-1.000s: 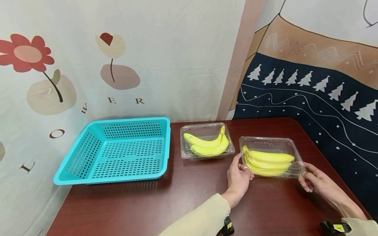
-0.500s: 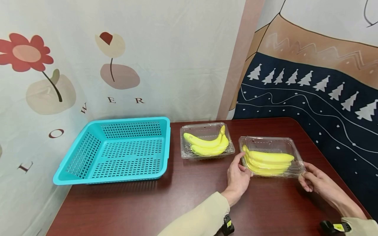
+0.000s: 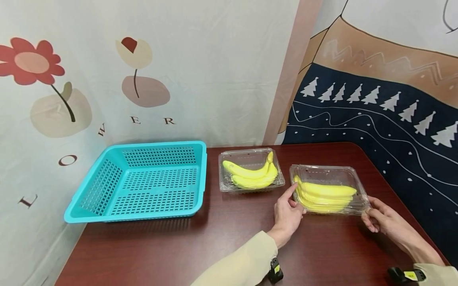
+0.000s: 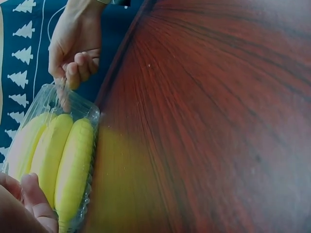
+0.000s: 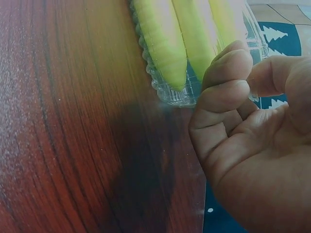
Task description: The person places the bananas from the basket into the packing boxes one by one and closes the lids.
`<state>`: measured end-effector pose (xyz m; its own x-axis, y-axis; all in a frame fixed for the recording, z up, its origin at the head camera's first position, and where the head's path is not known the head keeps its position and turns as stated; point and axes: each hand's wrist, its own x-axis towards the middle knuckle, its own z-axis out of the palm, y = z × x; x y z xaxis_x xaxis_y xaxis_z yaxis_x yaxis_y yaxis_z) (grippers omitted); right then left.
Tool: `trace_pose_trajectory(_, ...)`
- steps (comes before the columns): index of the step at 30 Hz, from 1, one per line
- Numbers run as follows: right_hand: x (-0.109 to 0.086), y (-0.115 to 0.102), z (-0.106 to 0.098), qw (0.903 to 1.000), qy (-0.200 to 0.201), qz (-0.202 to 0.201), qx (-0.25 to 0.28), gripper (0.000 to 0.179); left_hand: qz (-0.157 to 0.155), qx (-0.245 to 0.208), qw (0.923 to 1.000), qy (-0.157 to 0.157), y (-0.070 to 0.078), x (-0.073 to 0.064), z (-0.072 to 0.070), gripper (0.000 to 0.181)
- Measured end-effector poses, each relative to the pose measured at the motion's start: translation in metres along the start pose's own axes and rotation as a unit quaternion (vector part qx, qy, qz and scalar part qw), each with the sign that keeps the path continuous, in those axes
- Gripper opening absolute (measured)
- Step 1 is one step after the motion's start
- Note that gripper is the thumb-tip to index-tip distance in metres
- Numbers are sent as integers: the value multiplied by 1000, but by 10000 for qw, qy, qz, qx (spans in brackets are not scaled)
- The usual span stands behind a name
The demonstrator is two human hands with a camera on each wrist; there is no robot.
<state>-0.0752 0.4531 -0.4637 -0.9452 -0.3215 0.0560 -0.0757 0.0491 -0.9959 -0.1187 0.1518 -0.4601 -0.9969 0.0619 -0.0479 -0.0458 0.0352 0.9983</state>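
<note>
A clear plastic clamshell box point(image 3: 327, 172) holding a bunch of yellow bananas point(image 3: 327, 190) is at the right of the table in the head view. My left hand point(image 3: 288, 216) grips its near left corner, index finger along the side and thumb at the front. At the near right corner my right hand point(image 3: 386, 222) pinches the edge between thumb and index finger, its other fingers curled, as the right wrist view also shows. The lid point(image 4: 51, 99) looks closed over the bananas. Left of it stands a second clear clamshell box point(image 3: 243, 157), also with bananas point(image 3: 250, 172) inside.
A turquoise perforated plastic basket point(image 3: 203, 178) stands at the back left of the dark red wooden table point(image 3: 232, 226). Printed cloths point(image 3: 222, 79) hang behind the table and along its right side.
Both hands keep their hold on the right box, which stays in place. The head view shifts only slightly.
</note>
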Motion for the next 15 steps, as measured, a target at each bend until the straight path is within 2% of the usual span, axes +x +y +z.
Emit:
trace_pose_trajectory(6, 1, -3, 3, 9975, 461, 349, -411, 24, 97, 193, 9997, -59, 0, -1, -1, 72)
trace_pose_trajectory(10, 2, -3, 4, 9964, 660, 430, -304, 16, 236, 305, 9992, -106, 0, -2, -2, 70)
trace_pose_trajectory(15, 3, -2, 5, 9968, 701, 317, -214, 19, 275, 220, 9992, -204, -1, -2, -3, 69)
